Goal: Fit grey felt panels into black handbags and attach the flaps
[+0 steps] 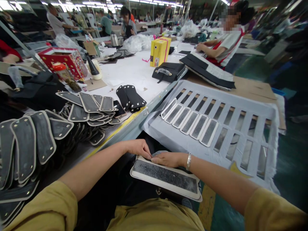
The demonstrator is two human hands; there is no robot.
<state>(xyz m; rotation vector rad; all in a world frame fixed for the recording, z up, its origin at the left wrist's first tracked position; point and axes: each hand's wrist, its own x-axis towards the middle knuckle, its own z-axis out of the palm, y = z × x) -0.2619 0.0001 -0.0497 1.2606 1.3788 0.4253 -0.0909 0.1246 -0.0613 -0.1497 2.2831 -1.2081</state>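
Across my lap lies a dark bag, with a long dark panel (166, 177) rimmed in off-white facing up. A small metal fitting (158, 191) hangs below its near edge. My left hand (140, 148) is closed, its thumb and fingers pinched at the panel's far left edge; what exactly they pinch is hidden. Beside it, nearly touching, my right hand (167, 159) lies along the far edge with its fingers together and curled over the bag. A bracelet (189, 161) circles the right wrist.
Rimmed dark panels (24, 144) with metal studs pile up at left. Black strips (131, 98) lie near the table edge. On my right, a grey slotted tray (221, 150) carries several white-edged panels (190, 122). A yellow box (160, 51) stands farther back; a co-worker (223, 48) sits beyond.
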